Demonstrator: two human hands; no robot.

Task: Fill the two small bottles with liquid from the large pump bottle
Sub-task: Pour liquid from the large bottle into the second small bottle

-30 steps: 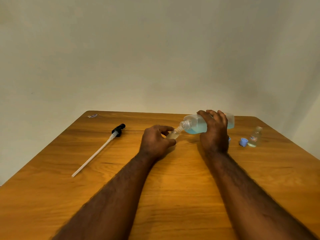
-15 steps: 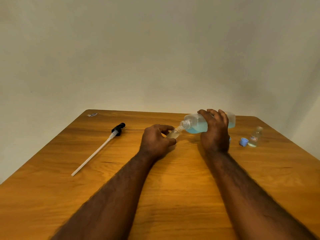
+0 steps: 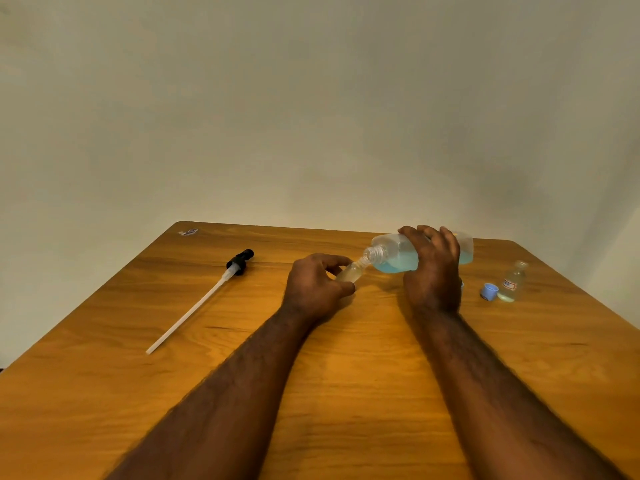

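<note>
Little change over the last second: still gripping the large pump bottle [image 3: 391, 254] in the right hand [image 3: 433, 270], tipped almost flat, open neck at the mouth of the first small bottle [image 3: 350, 272], pinched tilted in the left hand [image 3: 315, 289] just over the table [image 3: 346, 375]. Likely mid-pour, first fill under way; no stream discernible. Far right, second small bottle [image 3: 512, 282] upright beside a blue cap [image 3: 489, 292], awaiting its turn

Small bottle [image 3: 349, 273] mostly hidden in left grip [image 3: 317, 289]; label [image 3: 508, 284] on second bottle [image 3: 515, 271] unreadable.
</note>
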